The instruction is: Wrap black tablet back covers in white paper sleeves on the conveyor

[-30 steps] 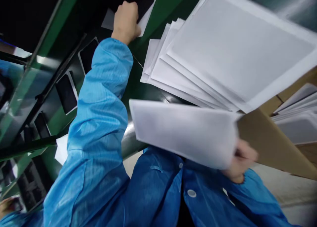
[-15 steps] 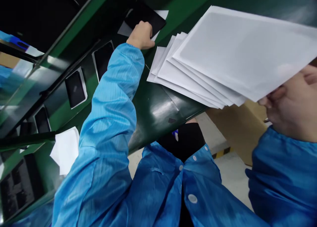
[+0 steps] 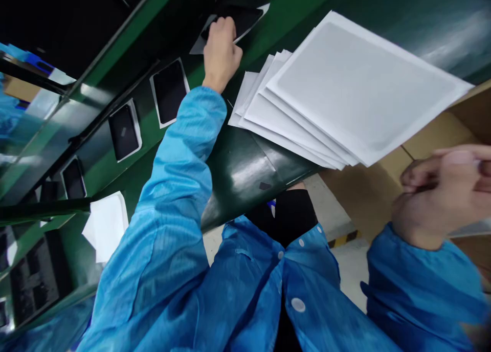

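Observation:
My left hand (image 3: 220,47) reaches far up the green conveyor belt (image 3: 238,162), its fingers curled over the near edge of a black panel (image 3: 243,18) that lies on a white sheet. To its right lies a fanned stack of white padded sheets (image 3: 345,86), overhanging the belt's edge. My right hand (image 3: 441,191) hovers at the right, below that stack and in front of a cardboard box (image 3: 387,188). Its fingers are curled together and somewhat blurred, and I see nothing in them.
More black panels on white sheets (image 3: 169,90) run down the belt to the left (image 3: 123,130). A loose white sheet (image 3: 105,225) lies at the belt's near edge. A green frame rail (image 3: 115,40) crosses above. Grey floor with a yellow-black stripe (image 3: 343,238) shows below.
My right hand has laid its white sheet on top of the stack, let go and dropped back toward the cardboard box. My left hand has shifted slightly on the black panel.

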The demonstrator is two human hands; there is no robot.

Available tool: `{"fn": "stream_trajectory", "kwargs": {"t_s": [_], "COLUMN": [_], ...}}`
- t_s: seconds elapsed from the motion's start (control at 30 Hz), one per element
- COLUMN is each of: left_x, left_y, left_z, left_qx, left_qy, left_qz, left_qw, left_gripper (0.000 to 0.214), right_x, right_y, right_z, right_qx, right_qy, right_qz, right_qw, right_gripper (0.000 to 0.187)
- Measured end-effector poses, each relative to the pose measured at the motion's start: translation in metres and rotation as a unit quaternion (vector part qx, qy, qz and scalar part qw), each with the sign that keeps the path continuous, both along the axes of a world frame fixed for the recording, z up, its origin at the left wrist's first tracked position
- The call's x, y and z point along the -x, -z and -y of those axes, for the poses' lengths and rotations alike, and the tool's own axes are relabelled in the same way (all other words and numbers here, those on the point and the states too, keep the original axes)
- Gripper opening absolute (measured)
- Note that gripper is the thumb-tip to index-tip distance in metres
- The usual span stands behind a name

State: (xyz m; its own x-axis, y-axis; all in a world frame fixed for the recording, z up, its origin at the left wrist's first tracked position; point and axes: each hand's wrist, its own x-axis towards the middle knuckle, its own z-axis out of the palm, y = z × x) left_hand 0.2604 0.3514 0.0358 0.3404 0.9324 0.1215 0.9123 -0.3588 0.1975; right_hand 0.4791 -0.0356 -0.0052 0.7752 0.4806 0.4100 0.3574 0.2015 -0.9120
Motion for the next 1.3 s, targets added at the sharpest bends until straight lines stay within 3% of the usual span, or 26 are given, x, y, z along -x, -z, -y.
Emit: {"fn": "stream_trajectory", "kwargs": {"t_s": [0.07,0.13,0.2,0.3,0.4,0.47,0.53,0.6,0.73,1.1,1.3], "left_x": [0.037,0.081,0.123,0.167,0.181,0.181,0.180,0.181,0.181,0.178,0.180], "left_y": [0.002,0.003,0.004,0.001,0.004,0.013,0.025,0.038,0.056,0.066,0.070], "left_z": [0.029,0.076,0.138,0.240,0.334,0.385,0.425,0.453,0.472,0.452,0.453], "left_qx": [-0.089,-0.177,-0.235,-0.313,-0.348,-0.327,-0.295,-0.266,-0.251,-0.289,-0.244], "left_qy": [0.037,0.056,0.061,0.034,0.014,-0.010,-0.026,-0.016,0.020,0.048,0.044], "left_qz": [0.095,0.156,0.194,0.179,0.131,0.111,0.118,0.158,0.214,0.233,0.229], "left_qw": [0.991,0.970,0.951,0.932,0.928,0.939,0.948,0.951,0.944,0.928,0.941], "left_gripper": [0.047,0.044,0.027,0.016,0.014,0.011,0.014,0.022,0.020,0.006,0.010], "right_x": [0.025,0.053,0.081,0.119,0.159,0.184,0.205,0.218,0.226,0.241,0.243], "right_y": [0.000,-0.002,-0.004,-0.002,0.006,0.010,0.011,0.010,0.008,0.017,0.018], "right_z": [0.018,0.034,0.042,0.041,0.032,0.028,0.028,0.032,0.038,0.033,0.035], "right_qx": [0.002,0.103,0.184,0.201,0.167,0.147,0.136,0.144,0.179,0.252,0.287], "right_qy": [-0.055,-0.167,-0.295,-0.466,-0.585,-0.614,-0.608,-0.592,-0.582,-0.541,-0.546], "right_qz": [0.019,-0.007,-0.072,-0.196,-0.319,-0.384,-0.423,-0.441,-0.451,-0.422,-0.417], "right_qw": [0.998,0.981,0.935,0.839,0.726,0.673,0.658,0.659,0.653,0.683,0.668], "right_gripper": [0.035,0.022,0.022,0.032,0.052,0.059,0.058,0.055,0.061,0.054,0.060]}}
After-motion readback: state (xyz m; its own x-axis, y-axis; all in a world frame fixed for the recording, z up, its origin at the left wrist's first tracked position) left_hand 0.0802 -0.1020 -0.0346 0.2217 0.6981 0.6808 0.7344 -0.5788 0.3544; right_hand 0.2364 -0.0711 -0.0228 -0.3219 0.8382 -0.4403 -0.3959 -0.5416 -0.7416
